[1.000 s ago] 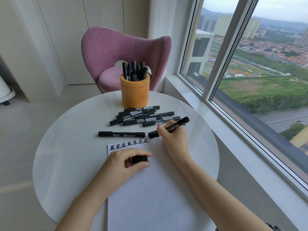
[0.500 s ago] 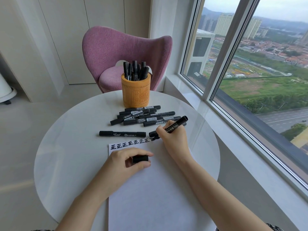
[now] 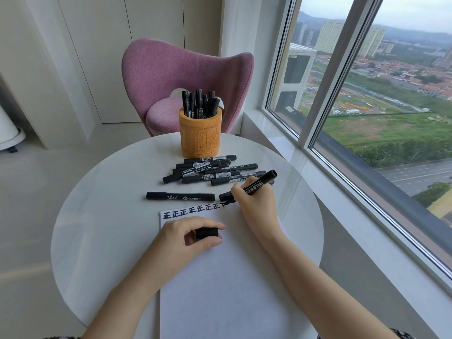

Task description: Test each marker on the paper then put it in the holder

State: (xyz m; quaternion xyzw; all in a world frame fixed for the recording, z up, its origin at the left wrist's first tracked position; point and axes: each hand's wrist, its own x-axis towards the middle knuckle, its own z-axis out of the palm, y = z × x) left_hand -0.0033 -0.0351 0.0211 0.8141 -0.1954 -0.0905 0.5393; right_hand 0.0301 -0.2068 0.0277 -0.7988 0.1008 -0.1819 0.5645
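Observation:
My right hand (image 3: 256,204) grips an uncapped black marker (image 3: 259,183), its tip down on the top edge of the white paper (image 3: 220,289) at the end of a row of black test marks (image 3: 193,210). My left hand (image 3: 186,238) rests on the paper and pinches the marker's black cap (image 3: 206,233). Several capped black markers (image 3: 210,171) lie in a pile behind the paper, and one marker (image 3: 181,196) lies apart, to the left. The orange holder (image 3: 200,135) at the table's far side stands upright with several markers in it.
The round white table (image 3: 97,216) carries everything. A pink chair (image 3: 171,81) stands behind it. A large window (image 3: 379,94) and its sill run along the right side.
My right hand has moved the marker tip slightly along the paper's top edge, adding strokes to the last mark. The left hand keeps still with the cap.

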